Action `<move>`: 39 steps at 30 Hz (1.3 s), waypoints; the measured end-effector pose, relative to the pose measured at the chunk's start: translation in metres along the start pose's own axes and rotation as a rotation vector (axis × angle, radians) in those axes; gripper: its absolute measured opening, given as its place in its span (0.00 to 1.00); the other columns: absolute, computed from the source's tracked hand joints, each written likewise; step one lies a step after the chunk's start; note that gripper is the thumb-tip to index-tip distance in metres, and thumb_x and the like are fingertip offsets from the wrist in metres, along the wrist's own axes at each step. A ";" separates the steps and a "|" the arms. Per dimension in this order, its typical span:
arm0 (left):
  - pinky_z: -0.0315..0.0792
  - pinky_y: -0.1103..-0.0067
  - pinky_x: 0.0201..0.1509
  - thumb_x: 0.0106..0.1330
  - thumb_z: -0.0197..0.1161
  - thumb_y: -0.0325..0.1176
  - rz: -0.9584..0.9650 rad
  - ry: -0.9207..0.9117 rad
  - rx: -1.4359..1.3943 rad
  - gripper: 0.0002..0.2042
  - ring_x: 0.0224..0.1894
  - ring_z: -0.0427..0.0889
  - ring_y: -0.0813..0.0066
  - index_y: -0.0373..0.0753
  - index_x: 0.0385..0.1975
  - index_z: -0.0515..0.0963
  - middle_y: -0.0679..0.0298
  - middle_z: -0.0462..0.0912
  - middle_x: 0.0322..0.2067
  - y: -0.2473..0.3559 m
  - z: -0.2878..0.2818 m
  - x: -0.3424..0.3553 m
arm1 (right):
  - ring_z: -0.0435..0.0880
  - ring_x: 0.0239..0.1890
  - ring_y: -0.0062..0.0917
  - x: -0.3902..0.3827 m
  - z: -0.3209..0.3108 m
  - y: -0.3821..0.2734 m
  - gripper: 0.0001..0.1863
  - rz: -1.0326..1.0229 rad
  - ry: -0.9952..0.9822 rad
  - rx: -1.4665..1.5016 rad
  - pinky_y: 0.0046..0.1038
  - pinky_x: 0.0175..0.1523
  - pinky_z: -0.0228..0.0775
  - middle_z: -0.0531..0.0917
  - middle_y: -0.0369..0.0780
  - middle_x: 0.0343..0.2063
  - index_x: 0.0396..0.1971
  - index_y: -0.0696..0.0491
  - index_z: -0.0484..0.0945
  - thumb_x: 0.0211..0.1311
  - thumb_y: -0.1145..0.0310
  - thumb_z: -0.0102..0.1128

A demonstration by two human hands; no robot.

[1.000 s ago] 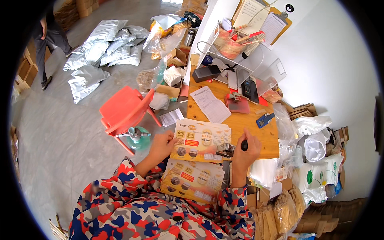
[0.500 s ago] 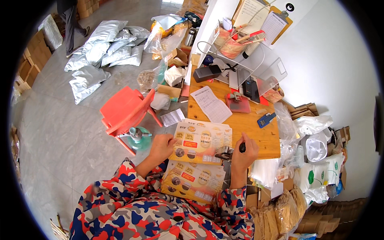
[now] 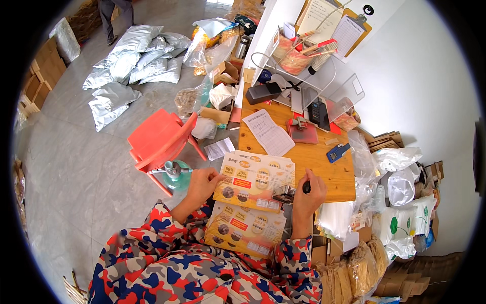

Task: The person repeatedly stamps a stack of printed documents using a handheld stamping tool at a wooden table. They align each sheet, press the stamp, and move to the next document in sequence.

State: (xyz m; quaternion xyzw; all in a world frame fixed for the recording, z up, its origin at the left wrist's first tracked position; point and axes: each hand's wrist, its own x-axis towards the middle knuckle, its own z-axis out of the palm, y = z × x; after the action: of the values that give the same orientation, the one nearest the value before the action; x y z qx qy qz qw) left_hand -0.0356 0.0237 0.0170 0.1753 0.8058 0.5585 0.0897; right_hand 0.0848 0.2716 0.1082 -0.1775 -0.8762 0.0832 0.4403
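Observation:
A stack of yellow-and-white printed sheets or flat packs [image 3: 255, 175] lies at the near edge of the wooden table. A second stack of the same prints [image 3: 243, 230] rests lower, over my lap. My left hand [image 3: 201, 188] has its fingers closed at the upper stack's left edge, pinching what looks like the top print. In my right hand [image 3: 311, 191] is the black knob of a metal hand stamp [image 3: 283, 194]; its metal body sits over the lower right corner of the upper stack. My fingers partly hide the knob.
The wooden table [image 3: 329, 177] bears a written form [image 3: 268, 131], a red ink pad [image 3: 302, 133] and a blue device [image 3: 338, 152]. Left stands a red plastic chair [image 3: 162, 139] beside a green bottle [image 3: 178, 177]. Silver bags [image 3: 136, 58] lie on the floor; a person [image 3: 115, 17] stands beyond.
The top print's left edge has shifted slightly toward me and left with my left hand. My right hand and the stamp stay nearly in place. The person beyond has moved right.

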 end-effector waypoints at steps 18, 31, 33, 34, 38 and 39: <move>0.67 0.60 0.28 0.65 0.57 0.27 0.182 -0.048 0.121 0.06 0.26 0.76 0.41 0.30 0.35 0.75 0.42 0.77 0.23 0.011 0.000 -0.009 | 0.76 0.29 0.39 0.005 -0.004 -0.003 0.09 0.018 0.003 -0.025 0.37 0.39 0.66 0.78 0.43 0.24 0.37 0.56 0.83 0.55 0.80 0.62; 0.71 0.60 0.30 0.69 0.58 0.39 -0.003 -0.350 0.131 0.12 0.27 0.80 0.47 0.34 0.37 0.73 0.47 0.80 0.24 0.003 -0.012 -0.093 | 0.76 0.30 0.38 0.039 -0.015 -0.027 0.12 -0.062 0.083 0.029 0.37 0.39 0.65 0.77 0.42 0.24 0.39 0.55 0.83 0.54 0.82 0.63; 0.70 0.64 0.28 0.68 0.60 0.41 -0.024 -0.463 0.206 0.14 0.24 0.80 0.50 0.33 0.35 0.76 0.47 0.80 0.23 -0.007 -0.012 -0.107 | 0.76 0.30 0.38 0.041 -0.002 -0.033 0.12 -0.096 0.064 0.046 0.37 0.39 0.64 0.77 0.41 0.24 0.39 0.54 0.83 0.53 0.81 0.63; 0.70 0.66 0.27 0.67 0.61 0.42 -0.037 -0.517 0.242 0.15 0.23 0.79 0.52 0.33 0.34 0.78 0.48 0.80 0.23 -0.011 -0.013 -0.111 | 0.75 0.30 0.38 0.042 0.006 -0.039 0.12 -0.099 0.044 0.058 0.38 0.39 0.64 0.77 0.41 0.24 0.39 0.54 0.83 0.53 0.81 0.63; 0.70 0.70 0.24 0.61 0.67 0.48 -0.070 -0.508 0.367 0.20 0.18 0.78 0.58 0.36 0.20 0.83 0.54 0.78 0.14 0.015 -0.033 -0.081 | 0.75 0.30 0.37 0.040 0.040 -0.060 0.13 -0.128 0.020 0.109 0.37 0.39 0.65 0.76 0.41 0.23 0.39 0.53 0.83 0.53 0.80 0.64; 0.70 0.71 0.24 0.62 0.66 0.49 -0.051 -0.465 0.379 0.20 0.19 0.79 0.59 0.36 0.21 0.82 0.56 0.78 0.15 0.016 -0.035 -0.071 | 0.75 0.30 0.36 0.039 0.048 -0.062 0.13 -0.130 0.022 0.115 0.37 0.39 0.64 0.75 0.40 0.23 0.40 0.53 0.83 0.53 0.79 0.64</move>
State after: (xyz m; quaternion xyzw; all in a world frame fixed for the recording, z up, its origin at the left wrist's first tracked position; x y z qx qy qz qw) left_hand 0.0214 -0.0288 0.0408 0.2919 0.8578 0.3404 0.2513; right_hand 0.0105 0.2302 0.1275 -0.0956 -0.8748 0.1024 0.4638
